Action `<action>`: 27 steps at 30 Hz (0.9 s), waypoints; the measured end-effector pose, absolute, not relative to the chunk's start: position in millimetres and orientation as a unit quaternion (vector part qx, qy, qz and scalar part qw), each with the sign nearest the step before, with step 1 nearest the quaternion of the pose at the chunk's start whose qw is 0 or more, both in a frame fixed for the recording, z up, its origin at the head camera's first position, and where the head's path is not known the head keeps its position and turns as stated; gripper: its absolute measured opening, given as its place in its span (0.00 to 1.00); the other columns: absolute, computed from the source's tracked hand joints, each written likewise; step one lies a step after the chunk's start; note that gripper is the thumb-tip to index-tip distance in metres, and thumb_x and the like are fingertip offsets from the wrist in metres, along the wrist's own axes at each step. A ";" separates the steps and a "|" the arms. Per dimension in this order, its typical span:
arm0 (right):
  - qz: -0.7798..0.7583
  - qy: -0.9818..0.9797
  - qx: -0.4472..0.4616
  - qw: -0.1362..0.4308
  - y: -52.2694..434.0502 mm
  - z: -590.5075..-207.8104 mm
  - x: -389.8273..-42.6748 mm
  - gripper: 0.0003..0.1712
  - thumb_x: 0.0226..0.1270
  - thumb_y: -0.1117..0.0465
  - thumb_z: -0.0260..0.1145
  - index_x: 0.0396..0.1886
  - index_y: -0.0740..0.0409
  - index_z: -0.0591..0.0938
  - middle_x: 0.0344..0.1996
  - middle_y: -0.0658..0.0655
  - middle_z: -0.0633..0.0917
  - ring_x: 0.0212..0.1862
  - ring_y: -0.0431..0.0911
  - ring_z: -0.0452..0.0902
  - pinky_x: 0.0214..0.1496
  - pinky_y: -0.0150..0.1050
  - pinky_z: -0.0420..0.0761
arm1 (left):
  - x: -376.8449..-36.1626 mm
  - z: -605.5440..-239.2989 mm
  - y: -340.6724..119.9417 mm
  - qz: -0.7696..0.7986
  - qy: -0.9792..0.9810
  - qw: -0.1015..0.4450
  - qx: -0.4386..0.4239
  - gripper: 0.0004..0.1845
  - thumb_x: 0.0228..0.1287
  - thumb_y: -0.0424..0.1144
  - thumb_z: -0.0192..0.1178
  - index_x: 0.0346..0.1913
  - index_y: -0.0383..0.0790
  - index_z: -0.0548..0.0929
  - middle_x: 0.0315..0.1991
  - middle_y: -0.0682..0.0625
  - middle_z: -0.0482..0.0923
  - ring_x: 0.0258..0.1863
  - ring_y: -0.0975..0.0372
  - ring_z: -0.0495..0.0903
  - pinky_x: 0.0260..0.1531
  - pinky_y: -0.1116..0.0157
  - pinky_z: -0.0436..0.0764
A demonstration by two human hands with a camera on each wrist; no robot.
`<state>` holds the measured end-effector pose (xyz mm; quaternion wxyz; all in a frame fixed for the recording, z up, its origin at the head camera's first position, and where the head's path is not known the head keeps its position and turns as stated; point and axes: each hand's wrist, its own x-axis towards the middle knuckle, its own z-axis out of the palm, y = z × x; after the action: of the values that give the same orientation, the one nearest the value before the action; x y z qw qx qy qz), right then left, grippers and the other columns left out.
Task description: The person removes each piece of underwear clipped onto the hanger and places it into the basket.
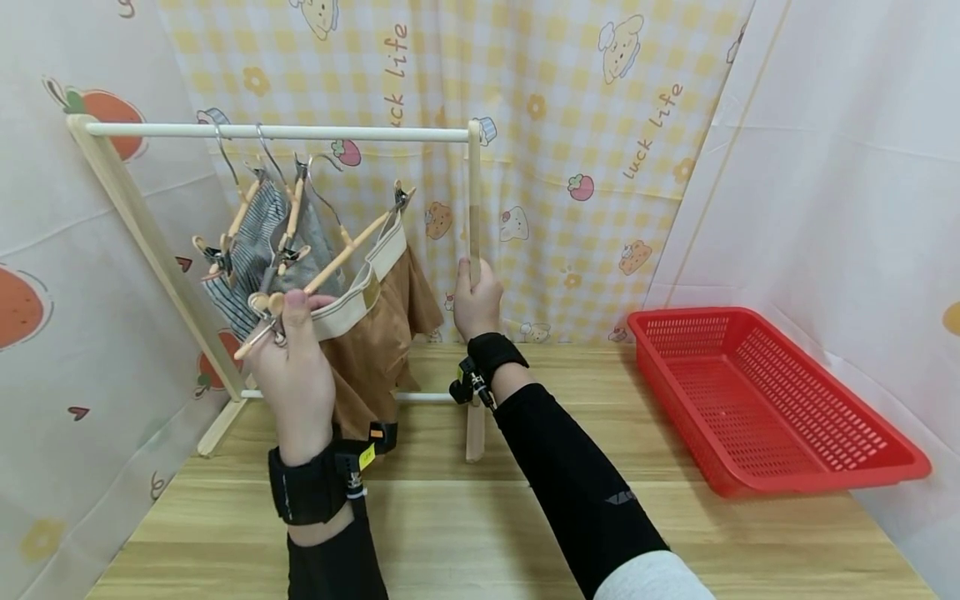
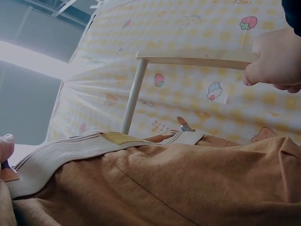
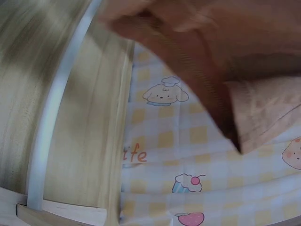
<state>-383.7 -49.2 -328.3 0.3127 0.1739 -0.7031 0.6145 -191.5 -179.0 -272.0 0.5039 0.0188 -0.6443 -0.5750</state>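
A small wooden drying rack (image 1: 285,131) stands on the table, its white top bar carrying several clip hangers. My left hand (image 1: 288,307) pinches the near end of a wooden clip hanger (image 1: 337,254). Brown shorts (image 1: 375,333) with a cream waistband hang from that hanger. In the left wrist view the shorts (image 2: 178,188) fill the lower frame and a left fingertip (image 2: 5,146) shows at the edge. My right hand (image 1: 476,296) grips the rack's right upright post (image 1: 474,200), and the right hand (image 2: 275,59) shows holding it in the left wrist view too.
A striped garment (image 1: 251,242) and a grey one (image 1: 315,242) hang further left on the bar. A red plastic basket (image 1: 757,400) lies on the wooden table (image 1: 465,517) at the right. Patterned curtains close in the back and both sides. The right wrist view is blurred.
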 end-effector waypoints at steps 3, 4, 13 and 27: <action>0.614 -0.702 0.175 0.314 -50.8 -329.1 -383.4 0.19 0.80 0.59 0.51 0.23 0.57 0.68 0.12 0.51 0.64 0.14 0.44 0.62 0.21 0.35 0.66 | -184.6 -279.9 -179.4 -0.595 -0.622 0.509 0.014 0.21 0.77 0.46 0.52 0.37 0.34 0.88 0.28 0.51 0.80 0.17 0.63 0.53 0.24 0.69 0.54; 0.613 -0.703 0.174 0.315 -51.2 -329.1 -383.3 0.19 0.80 0.59 0.51 0.24 0.57 0.69 0.12 0.51 0.64 0.14 0.44 0.62 0.21 0.35 0.66 | -182.9 -281.9 -179.7 -0.604 -0.610 0.512 0.005 0.20 0.76 0.46 0.53 0.37 0.33 0.88 0.29 0.50 0.83 0.19 0.62 0.54 0.26 0.69 0.54; 0.618 -0.697 0.169 0.321 -49.9 -327.0 -381.2 0.16 0.79 0.60 0.52 0.27 0.60 0.73 0.13 0.51 0.66 0.16 0.45 0.66 0.24 0.36 0.69 | -173.5 -288.6 -177.5 -0.640 -0.559 0.527 -0.022 0.17 0.74 0.43 0.57 0.41 0.30 0.85 0.32 0.46 0.86 0.28 0.62 0.62 0.37 0.69 0.56; 0.602 -0.720 0.194 0.287 -40.0 -326.8 -383.9 0.17 0.81 0.55 0.50 0.34 0.61 0.75 0.13 0.50 0.63 0.18 0.46 0.66 0.30 0.37 0.71 | -166.2 -289.1 -176.8 -0.642 -0.553 0.531 -0.020 0.18 0.75 0.42 0.56 0.36 0.30 0.88 0.31 0.46 0.86 0.25 0.63 0.57 0.33 0.70 0.54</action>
<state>-383.9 -40.0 -326.8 0.2869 0.1941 -0.7196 0.6018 -166.2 -176.8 -289.1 0.5314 -0.0204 -0.5525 -0.6418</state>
